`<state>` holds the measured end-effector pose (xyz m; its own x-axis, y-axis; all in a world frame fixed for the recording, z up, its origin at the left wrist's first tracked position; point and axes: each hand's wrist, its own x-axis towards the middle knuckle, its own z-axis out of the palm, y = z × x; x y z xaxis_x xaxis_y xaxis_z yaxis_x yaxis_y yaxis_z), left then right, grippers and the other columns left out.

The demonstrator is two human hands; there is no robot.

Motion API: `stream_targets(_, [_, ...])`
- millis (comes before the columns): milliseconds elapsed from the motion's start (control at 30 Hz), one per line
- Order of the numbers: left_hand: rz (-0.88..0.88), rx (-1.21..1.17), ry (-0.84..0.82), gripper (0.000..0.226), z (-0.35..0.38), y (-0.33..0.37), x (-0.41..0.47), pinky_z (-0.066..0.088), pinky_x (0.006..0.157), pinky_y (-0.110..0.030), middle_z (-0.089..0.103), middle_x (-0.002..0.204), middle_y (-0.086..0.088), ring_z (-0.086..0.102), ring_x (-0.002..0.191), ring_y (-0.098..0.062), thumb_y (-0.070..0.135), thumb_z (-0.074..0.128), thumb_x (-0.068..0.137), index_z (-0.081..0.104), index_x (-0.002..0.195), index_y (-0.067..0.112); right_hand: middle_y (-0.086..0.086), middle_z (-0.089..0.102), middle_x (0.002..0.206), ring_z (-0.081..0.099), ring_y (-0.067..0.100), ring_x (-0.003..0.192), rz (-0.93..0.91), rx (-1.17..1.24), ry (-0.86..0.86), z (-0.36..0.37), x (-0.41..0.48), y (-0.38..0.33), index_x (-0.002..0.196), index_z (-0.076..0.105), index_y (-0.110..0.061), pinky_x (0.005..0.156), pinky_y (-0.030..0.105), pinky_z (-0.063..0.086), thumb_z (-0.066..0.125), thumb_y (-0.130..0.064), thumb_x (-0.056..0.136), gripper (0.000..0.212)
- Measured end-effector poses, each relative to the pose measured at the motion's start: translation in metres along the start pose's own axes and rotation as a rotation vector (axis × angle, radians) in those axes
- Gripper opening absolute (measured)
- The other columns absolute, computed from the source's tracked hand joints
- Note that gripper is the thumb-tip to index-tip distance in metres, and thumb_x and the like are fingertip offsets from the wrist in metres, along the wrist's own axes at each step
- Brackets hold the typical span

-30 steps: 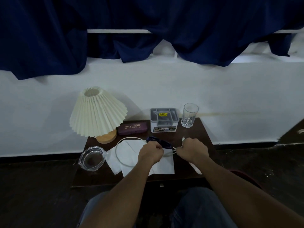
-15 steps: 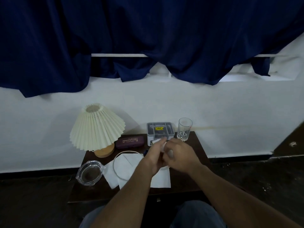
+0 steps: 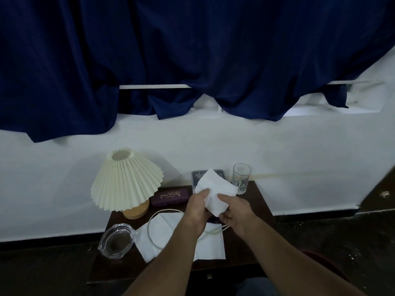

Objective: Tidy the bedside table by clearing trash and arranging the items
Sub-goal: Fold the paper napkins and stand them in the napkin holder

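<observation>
While both our hands pinch it, the white tissue (image 3: 215,189) sits raised over the bedside table (image 3: 259,201).
Head view: our left hand (image 3: 197,208) pinches its left edge, our right hand (image 3: 234,212) its lower corner, close together. We judge it light, soft, easily torn; edges or a loose crumple suit it best.

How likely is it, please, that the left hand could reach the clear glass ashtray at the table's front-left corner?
Likely yes, but not immediately: the left hand and right hand both pinch the white paper tissue. The clear glass ashtray sits uncovered, nothing between.
</observation>
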<state>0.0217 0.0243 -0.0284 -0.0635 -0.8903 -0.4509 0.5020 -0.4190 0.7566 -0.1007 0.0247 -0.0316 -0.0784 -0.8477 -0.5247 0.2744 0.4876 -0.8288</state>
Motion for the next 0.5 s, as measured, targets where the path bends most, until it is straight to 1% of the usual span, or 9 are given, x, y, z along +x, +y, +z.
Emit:
stream_targets(33, [0.015,0.021,-0.006,0.022,-0.001,0.001,0.002,0.057,0.069,-0.035,0.077,0.102,-0.011,0.072,0.093,-0.027,0.021,0.056,0.099,0.068,0.114,0.011,0.014,0.074,0.096,0.067,0.024,0.076,-0.071,-0.042,0.013,0.001,0.003,-0.001,0.099,0.070,-0.009,0.062,0.034,0.056,0.075,-0.010,0.086,0.014])
stream_targets(100, [0.053,0.081,-0.022,0.025,-0.006,0.005,0.005,0.059,0.069,-0.034,0.077,0.109,-0.011,0.072,0.101,-0.028,0.022,0.064,0.094,0.070,0.117,0.013,0.013,0.074,0.093,0.069,0.025,0.079,-0.256,-0.251,0.002,0.001,0.007,-0.006,0.095,0.072,-0.013,0.069,0.042,0.057,0.072,-0.008,0.087,0.010])
stream_targets(167, [0.086,0.161,-0.015,0.025,-0.013,0.012,0.009,0.057,0.064,-0.030,0.077,0.108,-0.009,0.071,0.098,-0.026,0.024,0.069,0.092,0.072,0.116,0.016,0.007,0.075,0.090,0.072,0.024,0.083,-0.423,-0.480,-0.008,-0.003,0.010,-0.013,0.096,0.074,-0.015,0.072,0.044,0.059,0.069,-0.012,0.088,0.010])
stream_targets(233, [0.107,0.258,-0.001,0.021,-0.020,0.018,0.015,0.053,0.060,-0.029,0.075,0.101,-0.007,0.068,0.091,-0.022,0.027,0.071,0.092,0.074,0.112,0.020,0.005,0.076,0.091,0.072,0.021,0.086,-0.491,-0.613,0.008,-0.008,0.015,-0.019,0.097,0.075,-0.013,0.077,0.042,0.059,0.066,-0.014,0.090,0.011])
stream_targets(300, [0.120,0.335,-0.005,0.016,-0.024,0.025,0.021,0.050,0.058,-0.027,0.073,0.094,-0.004,0.065,0.082,-0.018,0.027,0.068,0.095,0.074,0.108,0.021,0.008,0.076,0.094,0.071,0.023,0.086,-0.494,-0.606,0.022,-0.012,0.021,-0.025,0.102,0.076,-0.014,0.073,0.041,0.058,0.063,-0.013,0.093,0.015])
stream_targets(333, [0.121,0.367,-0.013,0.015,-0.026,0.027,0.023,0.050,0.057,-0.025,0.072,0.090,-0.002,0.065,0.077,-0.016,0.026,0.066,0.096,0.074,0.108,0.021,0.009,0.075,0.095,0.069,0.024,0.082,-0.492,-0.575,0.019,-0.013,0.021,-0.027,0.107,0.076,-0.017,0.065,0.038,0.058,0.061,-0.011,0.095,0.020])
stream_targets(367, [0.122,0.395,-0.022,0.014,-0.027,0.028,0.026,0.049,0.057,-0.024,0.071,0.085,-0.001,0.065,0.073,-0.014,0.025,0.064,0.098,0.074,0.107,0.020,0.011,0.073,0.094,0.065,0.024,0.075,-0.494,-0.540,0.011,-0.012,0.021,-0.029,0.108,0.077,-0.022,0.055,0.033,0.054,0.059,-0.008,0.096,0.026])
stream_targets(433, [0.121,0.438,-0.045,0.014,-0.028,0.029,0.029,0.048,0.055,-0.023,0.071,0.078,0.000,0.064,0.065,-0.011,0.021,0.061,0.100,0.073,0.108,0.020,0.007,0.071,0.093,0.054,0.025,0.064,-0.493,-0.457,0.001,-0.013,0.018,-0.032,0.104,0.079,-0.026,0.047,0.028,0.045,0.054,-0.001,0.097,0.037])
stream_targets(500, [0.125,0.459,-0.070,0.020,-0.029,0.029,0.032,0.047,0.053,-0.023,0.071,0.075,0.000,0.063,0.060,-0.011,0.015,0.055,0.101,0.073,0.109,0.021,0.002,0.070,0.097,0.050,0.024,0.060,-0.473,-0.379,-0.003,-0.013,0.016,-0.034,0.100,0.081,-0.021,0.043,0.027,0.043,0.047,0.007,0.093,0.044])
